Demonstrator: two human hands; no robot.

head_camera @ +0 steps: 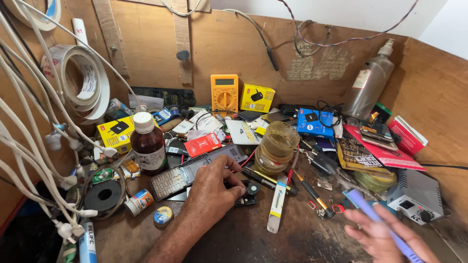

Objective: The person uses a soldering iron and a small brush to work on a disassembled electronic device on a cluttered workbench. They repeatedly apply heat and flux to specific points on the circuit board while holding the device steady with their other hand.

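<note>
Fingers of the left hand are pressed on a small black circuit part – pinning it to the cluttered wooden tabletop – while the right hand is closed round a lilac plastic tool.

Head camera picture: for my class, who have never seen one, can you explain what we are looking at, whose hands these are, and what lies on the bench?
One camera on a person's head looks down at a cluttered wooden workbench. The left hand presses on a small dark phone part beside a keypad phone. The right hand, blurred, holds a purple-handled tool. Around them lie a brown bottle, a yellow multimeter, a murky jar, screwdrivers, tape rolls and white cables.
</note>
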